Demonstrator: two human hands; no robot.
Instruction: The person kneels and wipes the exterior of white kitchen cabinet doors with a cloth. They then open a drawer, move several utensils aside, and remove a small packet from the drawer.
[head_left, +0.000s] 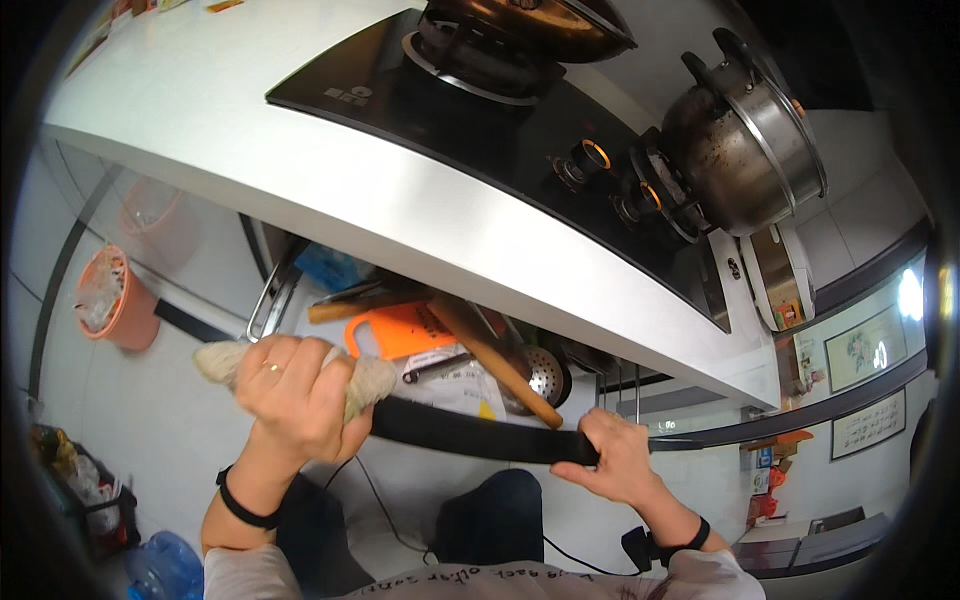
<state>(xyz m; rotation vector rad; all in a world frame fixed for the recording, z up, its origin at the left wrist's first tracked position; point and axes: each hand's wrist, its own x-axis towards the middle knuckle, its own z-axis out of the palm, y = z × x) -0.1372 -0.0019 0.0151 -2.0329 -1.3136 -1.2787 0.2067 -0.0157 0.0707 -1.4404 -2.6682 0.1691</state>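
Observation:
Below the counter a drawer stands pulled out, with a dark front edge (480, 437). My left hand (300, 390) is closed around a crumpled pale cloth (371, 379) at the left part of that edge. At its right end, my right hand (615, 456) grips the drawer front, thumb on the near side. Inside the drawer lie an orange plastic grater or slicer (401, 330), a wooden rolling pin (502, 364), a perforated metal skimmer (545, 375), a dark-handled utensil (442, 367) and a blue plastic bag (334, 266).
Above the drawer runs the white countertop (420, 195) with a black gas hob (480, 135). A wok (540, 30) and a steel pot (742, 150) sit on its burners. An orange waste bin (124, 304) stands left; a blue water bottle (165, 566) is at lower left.

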